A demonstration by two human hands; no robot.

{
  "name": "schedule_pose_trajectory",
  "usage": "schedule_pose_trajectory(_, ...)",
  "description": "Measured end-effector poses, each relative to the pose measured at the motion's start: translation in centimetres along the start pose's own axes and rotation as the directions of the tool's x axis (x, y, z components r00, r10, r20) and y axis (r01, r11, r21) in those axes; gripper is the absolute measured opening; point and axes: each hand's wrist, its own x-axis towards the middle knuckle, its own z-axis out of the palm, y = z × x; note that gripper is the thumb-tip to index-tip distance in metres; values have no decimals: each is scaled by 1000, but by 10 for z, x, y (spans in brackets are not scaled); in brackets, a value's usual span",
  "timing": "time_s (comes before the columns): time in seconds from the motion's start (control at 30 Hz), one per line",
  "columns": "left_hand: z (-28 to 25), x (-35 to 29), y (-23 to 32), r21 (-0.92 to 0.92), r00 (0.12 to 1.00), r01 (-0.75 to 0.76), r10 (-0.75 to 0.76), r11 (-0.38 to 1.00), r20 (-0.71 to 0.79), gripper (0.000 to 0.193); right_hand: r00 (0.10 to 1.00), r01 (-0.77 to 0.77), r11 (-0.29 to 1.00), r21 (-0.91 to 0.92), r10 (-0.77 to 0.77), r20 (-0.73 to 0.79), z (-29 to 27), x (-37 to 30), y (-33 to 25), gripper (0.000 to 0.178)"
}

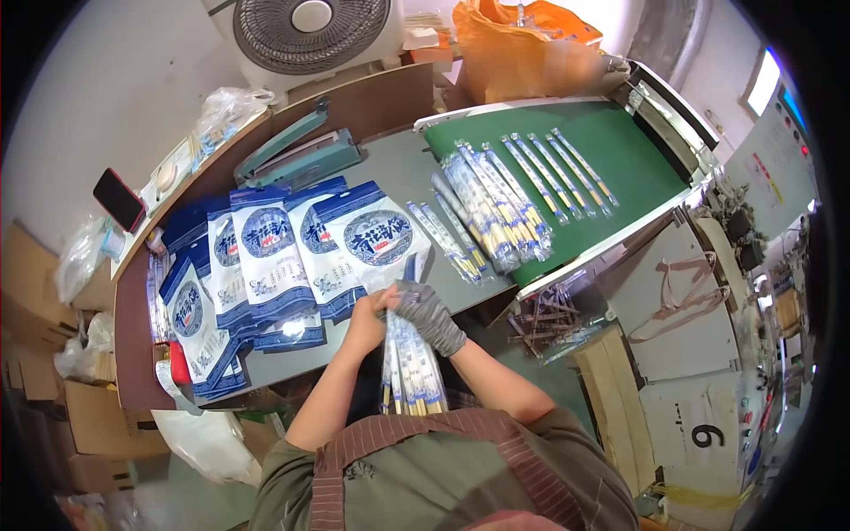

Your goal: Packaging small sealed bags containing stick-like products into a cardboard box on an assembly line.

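A bundle of plastic-wrapped chopsticks (pixel 410 370) hangs down in front of my apron, its upper end between my hands. My bare left hand (pixel 365 322) is closed round that upper end. Beside it my right hand (pixel 427 317), in a grey striped glove, closes on the same end from the right. Just beyond my hands, a white and blue pouch (pixel 375 237) lies on the grey table. More wrapped chopsticks lie in a heap (pixel 496 208) to the far right of my hands, partly on the green conveyor belt (pixel 620 150).
Several printed pouches (pixel 266 248) overlap on the table's left. Behind them stands a teal bag sealer (pixel 301 155). Single wrapped chopstick packs (pixel 580 168) lie spaced along the belt. At the back are a fan (pixel 310 35) and an orange bag (pixel 522 57); a phone (pixel 119 200) leans at left.
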Motion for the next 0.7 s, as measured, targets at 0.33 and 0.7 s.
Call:
schedule_pose_trajectory(0.33,29,-21,1,242,923,120,-18,963,-385,18,996,-86,907,-411,83,-26,-11,-7,-1,19)
schedule_pose_trajectory(0.7,-9,-23,-30,118,952,71,-32,990,-305,12,982,-151,987,48,145,117,3,4,13,18)
